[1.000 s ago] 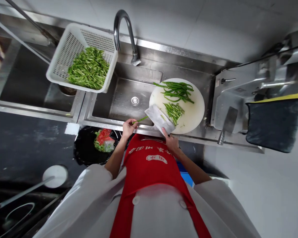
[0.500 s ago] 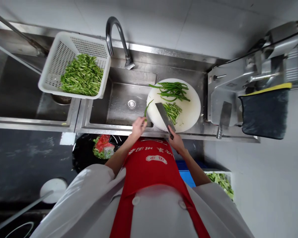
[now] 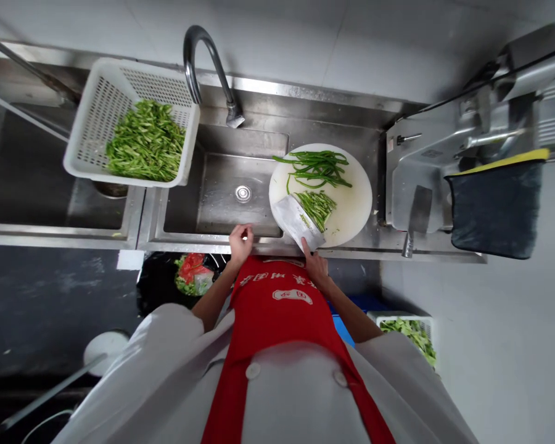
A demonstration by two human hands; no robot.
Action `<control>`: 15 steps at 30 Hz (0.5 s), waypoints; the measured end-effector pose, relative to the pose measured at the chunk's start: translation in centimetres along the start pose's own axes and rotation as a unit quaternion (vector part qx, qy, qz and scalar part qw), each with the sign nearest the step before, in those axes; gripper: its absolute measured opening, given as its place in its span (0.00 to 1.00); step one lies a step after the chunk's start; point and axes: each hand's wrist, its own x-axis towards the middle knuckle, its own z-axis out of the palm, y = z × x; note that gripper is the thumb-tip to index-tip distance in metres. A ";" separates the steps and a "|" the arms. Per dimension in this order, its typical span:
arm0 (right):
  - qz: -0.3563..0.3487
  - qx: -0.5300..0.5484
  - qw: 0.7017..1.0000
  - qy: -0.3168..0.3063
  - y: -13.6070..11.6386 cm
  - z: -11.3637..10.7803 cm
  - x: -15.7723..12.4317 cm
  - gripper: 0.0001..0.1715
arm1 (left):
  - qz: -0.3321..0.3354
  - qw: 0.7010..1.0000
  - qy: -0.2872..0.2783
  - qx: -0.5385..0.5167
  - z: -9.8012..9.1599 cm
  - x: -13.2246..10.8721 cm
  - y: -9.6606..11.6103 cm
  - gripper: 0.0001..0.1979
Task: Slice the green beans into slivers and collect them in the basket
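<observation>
My right hand grips a cleaver by its handle, the forefinger stretched along the blade. The broad face of the blade is turned up over the near left part of a round white cutting board. Against its edge lies a pile of cut green pieces. Farther back on the board are whole, long thin green pods, like chili peppers or beans. My left hand is closed in a pinch above the sink's front edge, left of the board. Whatever its fingers hold is too small to make out.
A white perforated basket of cut greens stands left of the faucet. The sink lies left of the board. A second cleaver rests on the slicer-like machine at right. A black-lined bin holds scraps below.
My left hand has drawn back left, and the long pod it held is gone from it. One more pod lies on the board. My right hand has turned the cleaver blade flatter.
</observation>
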 end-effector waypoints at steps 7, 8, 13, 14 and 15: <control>0.006 0.007 1.000 0.011 0.2 -0.1 0.4 0.47 | 0.001 0.998 0.063 0.005 -1.2 1.4 -1.7 0.13; 0.005 0.014 1.000 0.005 0.3 -0.3 0.4 0.47 | 0.013 0.998 0.068 -0.001 -1.0 2.1 -1.5 0.13; -0.054 0.205 0.975 0.060 2.4 -2.5 -0.6 0.44 | 0.093 0.993 0.064 -0.016 1.7 5.2 1.3 0.12; -0.064 0.256 0.961 0.085 3.0 -3.0 -0.9 0.43 | 0.118 0.992 0.043 -0.017 2.9 5.6 2.1 0.12; -0.067 0.299 0.946 0.105 3.5 -3.5 -1.3 0.43 | 0.146 0.989 0.007 -0.018 4.2 5.9 2.8 0.11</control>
